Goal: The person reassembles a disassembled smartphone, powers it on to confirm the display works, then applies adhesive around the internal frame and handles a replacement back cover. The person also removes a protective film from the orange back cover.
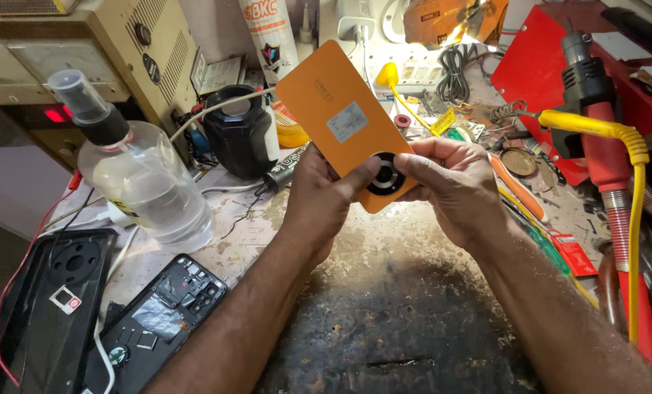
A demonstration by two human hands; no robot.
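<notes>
Both hands hold one thing up over the table: a flat orange plastic phone back cover (348, 135) with a round black camera ring near its low end. The left hand (322, 201) is closed around the low left edge, and its thumb lies across toward the ring. The right hand (454, 182) is closed on the low right edge, and its thumb tip presses on the black ring. The cover leans, with its top end up and to the left.

Under the hands is the worn, dirty worktable (384, 306). At the left stands a clear plastic spray bottle with a black neck (140, 175). Near the bottom left lies an open black phone with its inside parts showing (162, 314). At the right rests a red and black hot-air tool (596, 124), with a yellow cable (633, 211) beside it.
</notes>
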